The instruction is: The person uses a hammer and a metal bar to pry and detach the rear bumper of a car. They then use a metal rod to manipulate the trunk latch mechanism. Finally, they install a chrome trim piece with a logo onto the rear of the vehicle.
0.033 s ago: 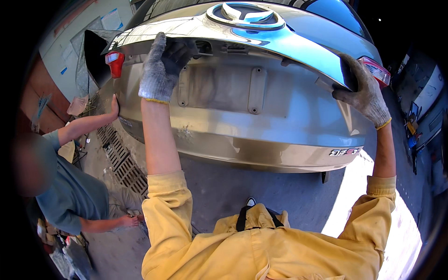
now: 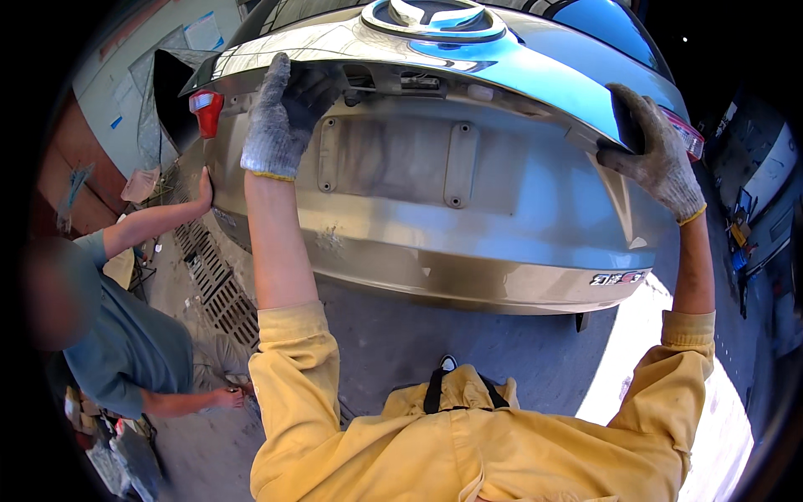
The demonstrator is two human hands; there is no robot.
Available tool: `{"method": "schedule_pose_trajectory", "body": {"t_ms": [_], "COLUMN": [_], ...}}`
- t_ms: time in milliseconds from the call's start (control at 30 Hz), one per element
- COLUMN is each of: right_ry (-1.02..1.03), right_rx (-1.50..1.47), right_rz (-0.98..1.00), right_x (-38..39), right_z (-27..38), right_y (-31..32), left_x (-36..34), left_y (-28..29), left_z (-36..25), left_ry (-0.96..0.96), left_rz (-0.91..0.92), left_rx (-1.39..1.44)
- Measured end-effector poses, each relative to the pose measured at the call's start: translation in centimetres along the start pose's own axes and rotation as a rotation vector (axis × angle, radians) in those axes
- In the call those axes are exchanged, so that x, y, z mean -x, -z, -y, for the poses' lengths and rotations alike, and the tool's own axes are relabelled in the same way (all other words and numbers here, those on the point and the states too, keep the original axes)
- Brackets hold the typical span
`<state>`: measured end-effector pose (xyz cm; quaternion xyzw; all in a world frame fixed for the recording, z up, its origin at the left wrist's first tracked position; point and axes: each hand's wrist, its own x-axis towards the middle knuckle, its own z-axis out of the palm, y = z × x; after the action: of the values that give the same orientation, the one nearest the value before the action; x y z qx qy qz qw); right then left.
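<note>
A long glossy chrome trim strip (image 2: 548,82) with a round emblem (image 2: 435,18) runs across the gold tailgate (image 2: 535,180) of a car. My left hand (image 2: 276,138), in a grey knit glove, holds the strip's lower edge toward the left, thumb up in front and dark-palmed fingers beneath. At the strip's right end my right hand (image 2: 657,159), gloved too, grips it between thumb and fingers. A gap shows under the strip, with dark openings and fittings behind it. Below lies the bare recessed plate area (image 2: 393,159) with two upright mounting bars.
Tail lights (image 2: 207,113) flank the tailgate. To my left a person (image 2: 130,326) in a blue-green shirt rests one hand against the tailgate's left side. A slotted floor drain (image 2: 219,284) lies beside that person. Tools and parts (image 2: 740,230) stand along the right side.
The strip's middle, with the emblem, has shifted slightly up and left, and the gap beneath it looks wider. Both my hands keep their hold, the right one a little farther right.
</note>
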<state>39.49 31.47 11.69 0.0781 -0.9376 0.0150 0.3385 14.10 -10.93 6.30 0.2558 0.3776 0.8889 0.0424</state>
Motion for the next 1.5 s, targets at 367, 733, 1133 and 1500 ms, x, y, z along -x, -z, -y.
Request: {"method": "schedule_pose_trajectory", "body": {"t_ms": [367, 733, 1133, 1500], "right_ry": [0.080, 0.046, 0.014, -0.032], "right_rx": [0.156, 0.213, 0.440, 0.450], "right_rz": [-0.011, -0.055, -0.254, -0.300], "right_x": [-4.4, -3.7, -2.8, -2.8], "right_z": [-0.5, 1.3, 1.6, 2.1], "right_y": [-4.9, -6.7, -9.1, -10.5], "left_x": [-0.4, -1.2, -2.3, -2.0], "left_y": [5.9, 6.5, 7.8, 6.2], "left_z": [2.4, 4.0, 5.3, 5.0], "left_ry": [0.064, 0.075, 0.112, 0.027], "left_rz": [-0.165, -0.162, -0.204, -0.200], "left_rx": [-0.098, -0.054, -0.190, -0.068]}}
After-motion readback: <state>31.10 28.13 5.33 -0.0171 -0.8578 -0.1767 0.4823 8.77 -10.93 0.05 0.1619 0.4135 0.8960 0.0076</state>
